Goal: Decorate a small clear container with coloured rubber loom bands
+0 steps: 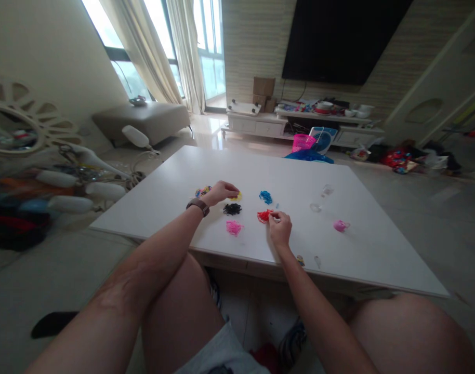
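Small piles of what look like rubber bands lie on the white table (300,179). My left hand (219,193), with a dark band on its wrist, reaches over the yellow pile (237,197) and partly hides it. Its fingers are pinched together at the yellow bands. At the right edge of the red pile (263,216), my right hand (281,228) has its fingertips closed. Anything held in either pinch is too small to make out. Near my hands are a black pile (232,209), a pink pile (234,228), a blue pile (266,197) and a mixed-colour pile (202,191).
On the table's right lie a pink round object (341,226), clear small pieces (327,190) and a clear ring (315,208). A small yellowish figure (300,260) sits by the front edge. A pink basket (303,142) stands beyond the table; a white lamp (136,136) is to the left.
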A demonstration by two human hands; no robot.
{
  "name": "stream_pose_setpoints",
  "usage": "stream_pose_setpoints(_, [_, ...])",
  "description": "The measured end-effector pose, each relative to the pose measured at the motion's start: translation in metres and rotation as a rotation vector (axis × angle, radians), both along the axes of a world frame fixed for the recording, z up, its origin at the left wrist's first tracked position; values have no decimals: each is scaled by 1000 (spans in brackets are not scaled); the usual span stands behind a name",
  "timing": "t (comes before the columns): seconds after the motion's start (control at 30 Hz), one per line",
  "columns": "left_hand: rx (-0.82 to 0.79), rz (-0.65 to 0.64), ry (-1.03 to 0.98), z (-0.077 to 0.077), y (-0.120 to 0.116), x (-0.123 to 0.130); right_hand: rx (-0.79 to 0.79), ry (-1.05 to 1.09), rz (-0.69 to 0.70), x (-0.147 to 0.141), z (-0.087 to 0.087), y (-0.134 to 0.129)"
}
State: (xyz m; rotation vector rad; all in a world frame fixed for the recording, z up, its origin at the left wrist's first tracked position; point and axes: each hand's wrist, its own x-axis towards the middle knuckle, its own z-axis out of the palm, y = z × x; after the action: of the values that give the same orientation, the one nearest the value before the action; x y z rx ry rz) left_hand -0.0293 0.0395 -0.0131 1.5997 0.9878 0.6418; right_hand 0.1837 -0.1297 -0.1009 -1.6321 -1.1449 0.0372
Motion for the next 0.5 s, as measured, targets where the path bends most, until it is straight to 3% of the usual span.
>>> stream_pose_setpoints(0.2, [-29,43,5,1,6,-17,-3,-3,7,2,-3,2])
stream_pose_setpoints(0.5, [-84,224,49,-16,20,-31,-10,-32,-9,2,-4,2])
